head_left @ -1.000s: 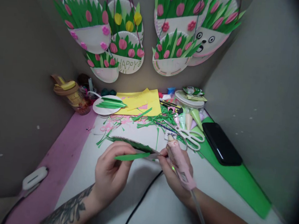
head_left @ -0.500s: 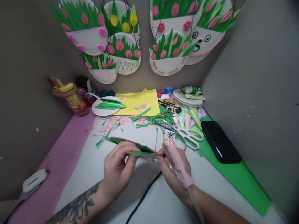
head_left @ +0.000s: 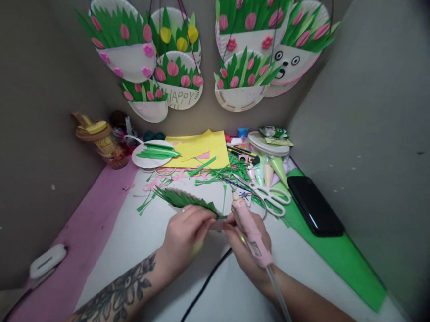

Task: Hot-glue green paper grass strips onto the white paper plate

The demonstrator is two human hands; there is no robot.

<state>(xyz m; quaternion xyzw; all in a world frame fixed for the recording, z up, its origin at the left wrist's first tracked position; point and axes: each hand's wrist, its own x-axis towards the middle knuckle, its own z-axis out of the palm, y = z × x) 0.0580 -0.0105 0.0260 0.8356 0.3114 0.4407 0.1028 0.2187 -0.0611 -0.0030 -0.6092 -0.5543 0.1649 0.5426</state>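
My left hand (head_left: 186, 233) pinches a white paper plate with a row of green paper leaves (head_left: 182, 198). It is held tilted above the middle of the table, and my fingers cover part of it. My right hand (head_left: 254, 256) has a pink glue gun (head_left: 247, 220) lodged in it, nozzle pointing up and away, a clear glue stick (head_left: 280, 297) jutting from the rear. Thumb and fingertips of that same hand meet the plate's right end. A small green light glows on the gun.
Behind my hands lie white scissors (head_left: 275, 198), green paper scraps (head_left: 232, 170), yellow paper (head_left: 201, 147) and a plate with green strips (head_left: 154, 152). A black phone (head_left: 315, 206) rests at right, a cup (head_left: 102, 144) at left. A black cord (head_left: 205, 287) crosses the front. Decorated plates (head_left: 179, 96) hang behind.
My left hand has shifted right along the plate, and the separate green strip under its fingers no longer shows. The plate has tipped so more leaves face me. My right hand keeps the glue gun.
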